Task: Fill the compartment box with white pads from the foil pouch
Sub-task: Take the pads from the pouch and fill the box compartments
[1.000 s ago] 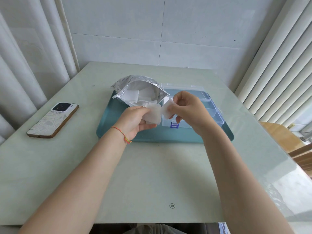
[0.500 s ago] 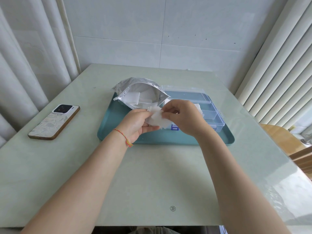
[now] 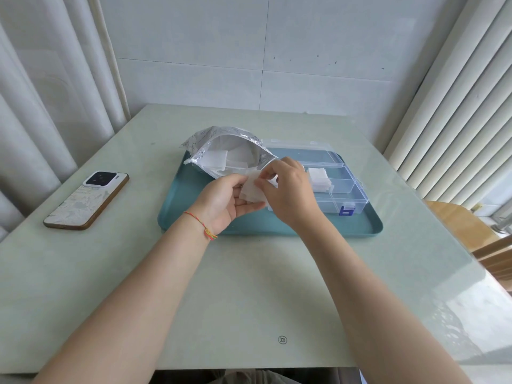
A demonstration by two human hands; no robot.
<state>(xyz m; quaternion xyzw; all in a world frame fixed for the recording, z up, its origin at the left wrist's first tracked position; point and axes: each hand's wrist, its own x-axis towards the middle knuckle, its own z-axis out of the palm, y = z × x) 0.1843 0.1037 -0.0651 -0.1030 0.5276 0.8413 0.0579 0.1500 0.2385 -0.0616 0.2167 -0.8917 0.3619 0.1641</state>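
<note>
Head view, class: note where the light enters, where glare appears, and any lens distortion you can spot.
Head view: daylight enters from the right, through the blinds; glare washes the table at its near right corner; the wide lens bows the curtains and blinds outward at the edges; the hands, left hand and right hand, and the white pads they hold look fairly sharp.
</note>
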